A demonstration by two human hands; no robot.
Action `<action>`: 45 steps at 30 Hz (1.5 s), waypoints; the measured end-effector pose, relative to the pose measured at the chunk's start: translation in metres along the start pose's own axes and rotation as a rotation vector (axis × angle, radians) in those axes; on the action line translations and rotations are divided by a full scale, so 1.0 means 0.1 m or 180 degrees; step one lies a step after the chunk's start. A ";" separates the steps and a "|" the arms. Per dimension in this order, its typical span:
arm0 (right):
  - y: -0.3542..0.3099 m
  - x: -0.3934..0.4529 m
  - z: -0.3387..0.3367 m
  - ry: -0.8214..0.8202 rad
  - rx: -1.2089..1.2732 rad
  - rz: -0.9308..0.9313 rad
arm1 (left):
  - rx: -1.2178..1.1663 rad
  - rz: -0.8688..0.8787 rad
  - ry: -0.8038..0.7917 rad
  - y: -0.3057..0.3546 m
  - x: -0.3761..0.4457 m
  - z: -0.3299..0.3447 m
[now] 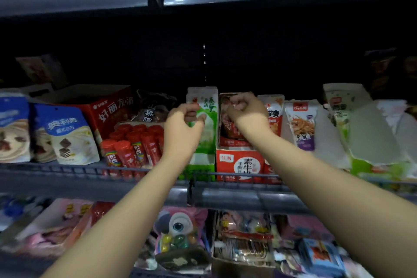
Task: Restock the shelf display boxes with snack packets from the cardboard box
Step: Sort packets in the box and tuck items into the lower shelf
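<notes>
Both hands are up at the middle shelf, side by side and close together. Her or his right hand (242,106) sits at the mouth of the red display box (239,165), fingers curled in tight over the top edges of the reddish snack packets (228,124) standing inside it; it looks to be pinching the top of one, though the blur keeps me from being sure which. The left hand (185,117) is just beside it, at the green and white display box (200,160), thumb and fingers curled round the top of a green and white packet (208,119) at the front of that stack.

What matters here is how the packets stand. They are upright on their short ends, long axis running up and down and leaning a little back into the shelf, one behind another. The box openings face up and toward the person, so anything going in has to come down from above and slide along that same upright line. Each hand is already over its own box, the right nearer the red one, the left nearer the green.

I'd judge this as seating or straightening packets in place. The wire shelf rail (225,176) runs across just below the box fronts. No cardboard supply box shows from this angle.
</notes>
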State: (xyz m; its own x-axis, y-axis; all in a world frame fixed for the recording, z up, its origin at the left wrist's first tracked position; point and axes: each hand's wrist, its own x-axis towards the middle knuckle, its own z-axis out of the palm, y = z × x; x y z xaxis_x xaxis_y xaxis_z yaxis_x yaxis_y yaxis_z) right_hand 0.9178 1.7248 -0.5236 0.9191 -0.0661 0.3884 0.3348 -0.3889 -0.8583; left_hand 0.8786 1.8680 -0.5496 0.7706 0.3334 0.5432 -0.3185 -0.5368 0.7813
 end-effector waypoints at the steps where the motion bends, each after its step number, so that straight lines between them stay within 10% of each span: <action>1: 0.01 -0.12 -0.08 0.0022 0.0047 -0.0031 | -0.0019 0.0030 -0.0022 0.09 -0.14 0.00; 19: 1.69 -2.49 -1.64 -0.0397 0.0285 0.1151 | -0.0382 -0.0968 -0.1051 0.39 -2.83 0.94; 45: 4.21 -4.29 -1.10 -0.1021 -0.0675 0.3941 | 0.0724 -0.3070 -0.2837 -1.58 -4.77 1.99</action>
State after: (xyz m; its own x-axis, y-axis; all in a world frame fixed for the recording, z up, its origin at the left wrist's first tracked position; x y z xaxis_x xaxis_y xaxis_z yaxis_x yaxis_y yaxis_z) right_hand 0.6418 1.4881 -1.0147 0.6103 -0.2740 -0.7433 -0.7807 -0.3669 -0.5058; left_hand 0.6716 1.6397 -0.9934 0.7573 0.0799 -0.6481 0.5865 -0.5197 0.6212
